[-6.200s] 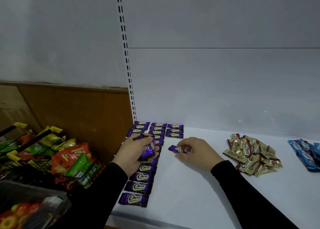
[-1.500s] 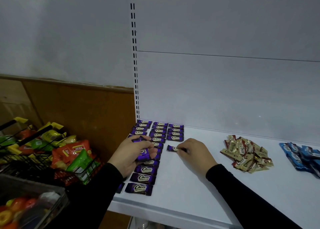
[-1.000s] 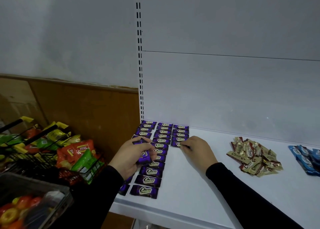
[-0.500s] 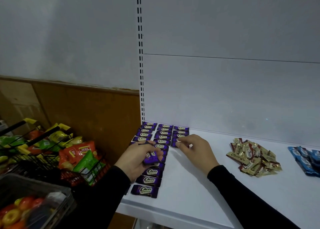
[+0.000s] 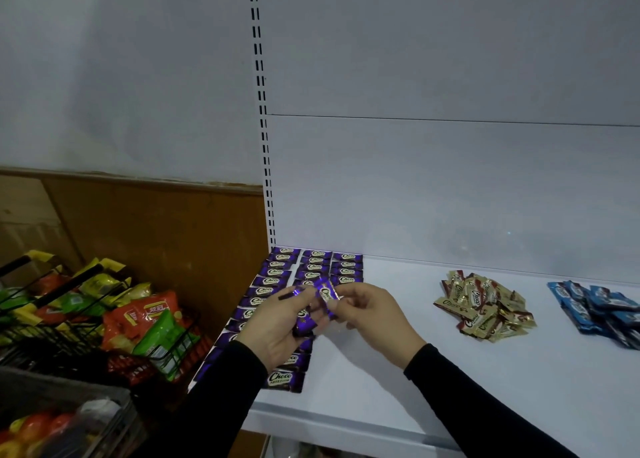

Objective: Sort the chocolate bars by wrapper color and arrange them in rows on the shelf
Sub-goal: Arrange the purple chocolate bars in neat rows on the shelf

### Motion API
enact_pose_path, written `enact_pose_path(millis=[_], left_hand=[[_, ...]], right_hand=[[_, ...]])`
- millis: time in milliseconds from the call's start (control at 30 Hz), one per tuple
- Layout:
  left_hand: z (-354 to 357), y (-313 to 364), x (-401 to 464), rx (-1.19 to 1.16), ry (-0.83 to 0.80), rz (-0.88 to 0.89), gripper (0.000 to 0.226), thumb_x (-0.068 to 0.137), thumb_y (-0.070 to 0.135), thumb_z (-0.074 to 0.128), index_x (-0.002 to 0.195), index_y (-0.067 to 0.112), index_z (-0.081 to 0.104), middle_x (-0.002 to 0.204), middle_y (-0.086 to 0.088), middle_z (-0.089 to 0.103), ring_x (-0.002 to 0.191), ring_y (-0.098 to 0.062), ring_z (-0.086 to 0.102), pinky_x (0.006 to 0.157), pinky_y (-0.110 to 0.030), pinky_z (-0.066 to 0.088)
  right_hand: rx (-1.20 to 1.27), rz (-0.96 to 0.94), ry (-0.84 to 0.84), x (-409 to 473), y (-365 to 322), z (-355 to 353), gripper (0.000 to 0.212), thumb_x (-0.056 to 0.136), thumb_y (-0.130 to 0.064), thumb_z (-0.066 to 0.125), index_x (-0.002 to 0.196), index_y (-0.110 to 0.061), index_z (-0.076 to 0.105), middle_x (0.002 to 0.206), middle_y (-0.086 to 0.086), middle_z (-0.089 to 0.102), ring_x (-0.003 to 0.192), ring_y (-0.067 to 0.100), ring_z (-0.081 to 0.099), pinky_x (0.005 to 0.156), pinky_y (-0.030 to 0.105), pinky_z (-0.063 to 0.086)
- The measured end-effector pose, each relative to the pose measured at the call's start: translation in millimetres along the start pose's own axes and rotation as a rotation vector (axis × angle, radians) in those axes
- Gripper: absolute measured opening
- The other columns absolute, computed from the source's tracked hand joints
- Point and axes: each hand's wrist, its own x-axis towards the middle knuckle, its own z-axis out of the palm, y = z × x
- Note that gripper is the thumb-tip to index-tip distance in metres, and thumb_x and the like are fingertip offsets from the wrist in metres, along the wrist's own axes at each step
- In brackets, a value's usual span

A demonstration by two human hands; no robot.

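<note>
Above the purple rows [image 5: 313,267] on the white shelf [image 5: 381,381], left hand [image 5: 280,326] grips purple bars [image 5: 304,322]; right hand [image 5: 375,315] pinches one purple bar [image 5: 326,293].

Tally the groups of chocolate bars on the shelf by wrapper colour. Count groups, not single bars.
purple bars, laid in rows: 1
gold bars, loose pile: 1
blue bars, loose pile: 1
Total: 3 groups on the shelf
</note>
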Motion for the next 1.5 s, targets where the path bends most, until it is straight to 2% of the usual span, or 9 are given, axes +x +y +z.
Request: enact_pose_path(millis=[133,300,367,467,533,633,767,1200,1500], left_hand=[[-9,10,1,0.031,0.130,0.023,0.016,0.097,0.008,0.063,0.111,0.002,0.064,0.087,-0.019,0.075,0.075,-0.028,0.071,0.063,-0.039,0.059],[-13,16,-5,0.022,0.180,-0.004,0.009,0.098,0.008,0.060,0.105,0.002,0.061,0.089,-0.019,0.069,0.064,-0.019,0.059,0.047,-0.027,0.052],[-12,18,-9,0.000,0.176,-0.029,0.012,0.098,0.007,0.061,0.108,0.001,0.059,0.090,-0.020,0.067,0.065,-0.019,0.059,0.051,-0.030,0.051],[-13,22,-13,-0.090,0.150,-0.053,0.017,0.093,-0.004,0.059,0.109,-0.001,0.053,0.100,-0.023,0.059,0.078,-0.025,0.062,0.062,-0.037,0.054],[-14,24,-16,-0.077,0.130,-0.031,0.022,0.084,-0.015,0.054,0.102,-0.003,0.055,0.110,-0.024,0.055,0.096,-0.032,0.062,0.068,-0.041,0.054],[-16,25,-17,-0.052,0.109,-0.014,0.036,0.086,-0.018,0.044,0.119,-0.005,0.048,0.104,-0.028,0.060,0.089,-0.033,0.065,0.071,-0.044,0.053],[-16,26,-15,-0.055,0.097,0.004,0.028,0.093,-0.018,0.044,0.117,-0.004,0.051,0.103,-0.029,0.062,0.094,-0.034,0.066,0.081,-0.047,0.057],[-20,26,-13,-0.046,0.079,0.017,0.020,0.092,-0.014,0.053,0.107,-0.001,0.057,0.097,-0.025,0.069,0.084,-0.032,0.071,0.062,-0.039,0.063],[-30,26,-11,-0.043,0.074,0.001,0.023,0.092,-0.012,0.055,0.111,0.000,0.059,0.105,-0.027,0.070,0.090,-0.034,0.072,0.062,-0.039,0.062]], right_hand=[[-0.063,0.026,0.036,-1,8,-18,0.013,0.090,-0.016,0.068,0.092,-0.027,0.073,0.081,-0.001,0.072,0.069,0.008,0.062,0.063,0.018,0.048],[-0.507,0.014,0.049,3,28,-33,0.023,0.094,-0.022,0.062,0.115,-0.022,0.071,0.094,-0.016,0.062,0.095,0.009,0.060,0.084,0.017,0.042],[-0.576,-0.010,0.041,0,28,-32,0.019,0.095,-0.020,0.057,0.104,-0.025,0.074,0.084,-0.017,0.055,0.091,0.009,0.057,0.076,0.015,0.039],[-0.704,-0.075,0.052,-2,32,-27,0.020,0.090,-0.022,0.051,0.073,-0.016,0.061,0.078,-0.005,0.054,0.081,0.012,0.055,0.068,0.025,0.044],[-0.720,-0.072,0.026,-2,35,-26,0.017,0.087,-0.027,0.056,0.083,-0.019,0.070,0.087,-0.008,0.058,0.086,0.005,0.056,0.079,0.027,0.048],[-0.626,-0.058,0.059,-3,35,-29,0.014,0.083,-0.031,0.064,0.092,-0.030,0.075,0.095,-0.015,0.061,0.093,-0.003,0.057,0.084,0.018,0.046],[-0.554,-0.043,0.152,-4,36,-29,0.007,0.079,-0.030,0.068,0.084,-0.033,0.071,0.093,-0.018,0.063,0.092,-0.005,0.057,0.082,0.019,0.047],[-0.731,-0.126,0.088,11,40,-21,0.013,0.088,-0.025,0.061,0.089,-0.026,0.074,0.093,-0.013,0.063,0.088,0.002,0.057,0.078,0.015,0.044],[-0.818,-0.159,0.111,32,43,-14,0.017,0.090,-0.021,0.057,0.086,-0.015,0.073,0.091,-0.004,0.065,0.089,0.011,0.057,0.081,0.031,0.048]])
